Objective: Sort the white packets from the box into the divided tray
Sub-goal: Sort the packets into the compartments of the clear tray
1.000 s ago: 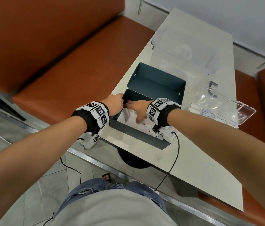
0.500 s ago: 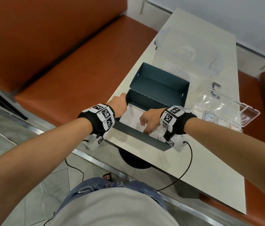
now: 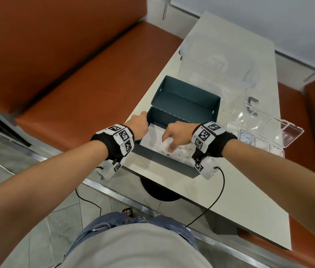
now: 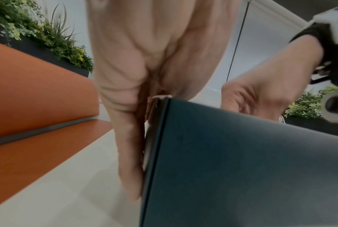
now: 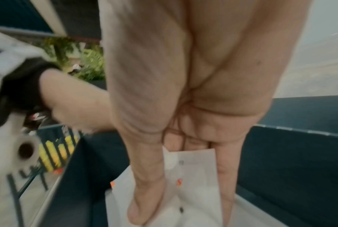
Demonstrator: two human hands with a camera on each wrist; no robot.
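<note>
Both hands at the box point(image 3: 183, 101): left hand point(image 3: 138, 125) grips its wall, right hand point(image 3: 176, 135) pinches a white packet point(image 3: 164, 147).

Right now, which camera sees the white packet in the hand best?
The right wrist view: the white packet fills the middle, pinched by the right hand. The head view shows the packet small, half hidden by fingers. The left wrist view shows no packet; the box blocks it.

Packet point(image 5: 193, 176) print: too blurred to read.
Wristband tags point(image 3: 204, 135): coded squares; small characters illegible.
</note>
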